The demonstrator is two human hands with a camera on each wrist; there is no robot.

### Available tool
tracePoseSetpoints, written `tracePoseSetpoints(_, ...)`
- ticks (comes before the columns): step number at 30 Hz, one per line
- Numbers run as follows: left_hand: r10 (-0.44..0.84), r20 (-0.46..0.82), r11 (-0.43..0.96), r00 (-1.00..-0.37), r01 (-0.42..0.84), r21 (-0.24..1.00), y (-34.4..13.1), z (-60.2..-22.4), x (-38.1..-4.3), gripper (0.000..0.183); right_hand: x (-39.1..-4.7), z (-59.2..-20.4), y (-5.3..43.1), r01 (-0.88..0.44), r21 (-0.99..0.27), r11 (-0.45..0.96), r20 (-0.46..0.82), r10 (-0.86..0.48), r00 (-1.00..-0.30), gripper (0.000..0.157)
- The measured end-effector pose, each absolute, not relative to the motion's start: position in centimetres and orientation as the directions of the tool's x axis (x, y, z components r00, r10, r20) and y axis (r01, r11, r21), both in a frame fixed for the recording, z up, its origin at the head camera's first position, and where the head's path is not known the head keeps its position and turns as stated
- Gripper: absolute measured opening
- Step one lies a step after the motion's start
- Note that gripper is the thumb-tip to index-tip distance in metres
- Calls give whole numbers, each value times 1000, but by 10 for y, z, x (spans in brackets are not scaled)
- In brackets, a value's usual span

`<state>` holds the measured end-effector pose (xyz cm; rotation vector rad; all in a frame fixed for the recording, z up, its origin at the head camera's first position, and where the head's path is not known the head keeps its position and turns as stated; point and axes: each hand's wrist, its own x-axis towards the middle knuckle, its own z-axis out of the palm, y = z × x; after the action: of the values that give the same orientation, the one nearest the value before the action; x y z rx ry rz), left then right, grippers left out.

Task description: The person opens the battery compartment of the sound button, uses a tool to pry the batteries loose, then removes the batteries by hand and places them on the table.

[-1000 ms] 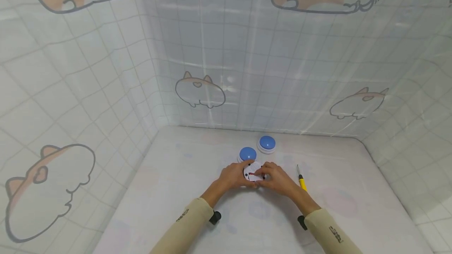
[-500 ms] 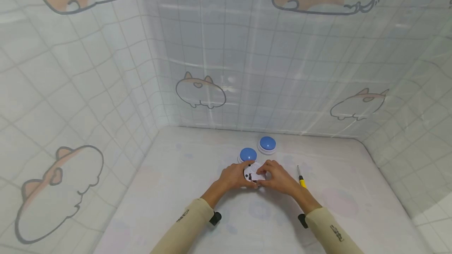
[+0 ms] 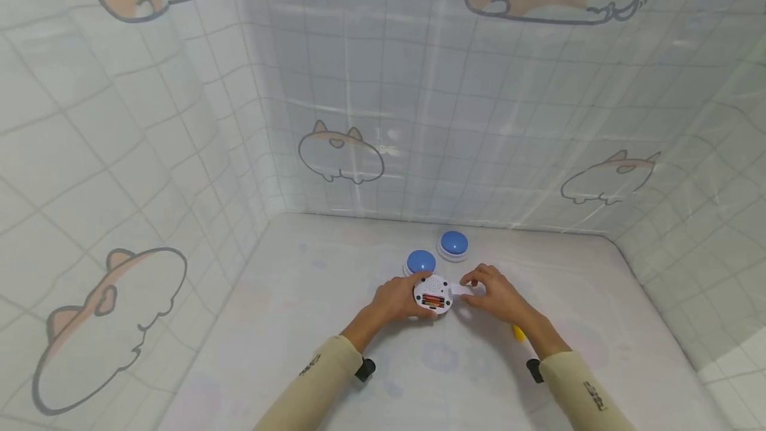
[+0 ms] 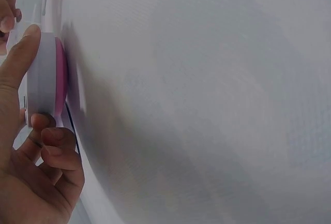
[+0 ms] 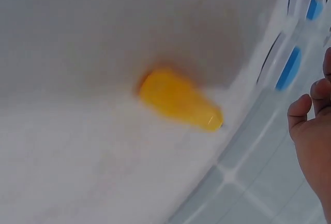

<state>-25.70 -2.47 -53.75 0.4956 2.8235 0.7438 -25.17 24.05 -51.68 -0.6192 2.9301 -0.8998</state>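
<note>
While the left hand (image 3: 396, 297) gripped the upside-down pink-domed push-button (image 3: 439, 283), presumably to keep its batteries (image 3: 433, 300) uppermost, the right hand (image 3: 498, 296) pinched the battery cover (image 3: 459, 290) at three o'clock.

A round white device (image 3: 433, 286) is held pink side down, dotted back facing up, its battery compartment uncovered around reddish batteries (image 3: 433, 300). The flat white cover (image 3: 459, 290) is held at the device's right edge.
</note>
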Motion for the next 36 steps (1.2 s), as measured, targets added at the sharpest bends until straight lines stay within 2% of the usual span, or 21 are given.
tracePoseSetpoints(12,350,-91,818,-932,257,514,-26,-539,-256,96,-261,-523,307,-272,-518,811,51,-289,-956,22)
tracePoseSetpoints(21,357,-72,804,-931,267,532,-25,-542,-251,96,-261,-535,346,-190,-502,844,16,-211,-977,30)
tracePoseSetpoints(30,352,-63,802,-934,267,534,-24,-544,-248,95,-262,-539,366,-120,-437,892,-64,-164,-984,28)
tracePoseSetpoints(36,351,-66,805,-934,265,530,-24,-544,-248,95,-265,-542,371,-128,-394,910,-79,-173,-982,25)
